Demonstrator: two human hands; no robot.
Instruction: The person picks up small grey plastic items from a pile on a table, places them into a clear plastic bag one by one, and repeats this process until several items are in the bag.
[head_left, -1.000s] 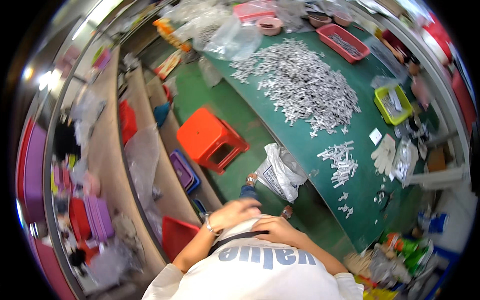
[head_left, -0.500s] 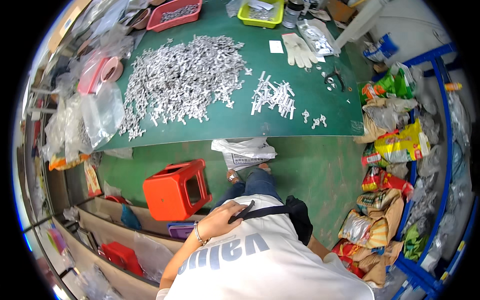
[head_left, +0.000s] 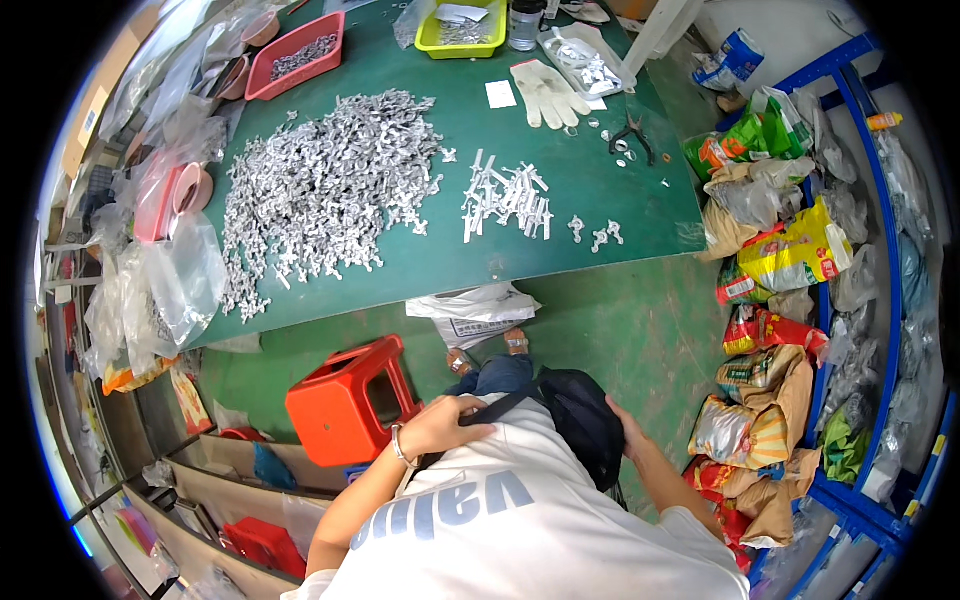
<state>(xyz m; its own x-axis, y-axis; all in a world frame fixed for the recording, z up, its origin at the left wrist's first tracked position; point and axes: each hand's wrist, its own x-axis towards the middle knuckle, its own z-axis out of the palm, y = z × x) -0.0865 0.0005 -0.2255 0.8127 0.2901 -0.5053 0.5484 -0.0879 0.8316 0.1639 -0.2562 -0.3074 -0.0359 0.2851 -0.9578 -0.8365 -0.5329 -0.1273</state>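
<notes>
At my waist, my left hand (head_left: 445, 425) is closed around a black strap (head_left: 517, 396), with a silver bracelet on the wrist. The strap runs to a black waist bag (head_left: 582, 420), which hangs at my front toward the right. My right hand (head_left: 628, 428) grips the outer right edge of this bag; some of its fingers are hidden behind the fabric. On the green table (head_left: 400, 290) ahead lie a big heap of small grey metal parts (head_left: 330, 185) and a smaller pile of longer pale parts (head_left: 508, 200).
A red plastic stool (head_left: 335, 415) stands left of my legs. A white sack (head_left: 475, 312) lies under the table edge. Filled bags (head_left: 790, 255) crowd a blue rack (head_left: 880, 190) at the right. A glove (head_left: 548, 95), pliers (head_left: 632, 138) and trays (head_left: 295, 60) sit on the table.
The black bag has shifted from my right side toward my front. My right hand has come into view at its edge. The view has turned, so the table appears tilted.
</notes>
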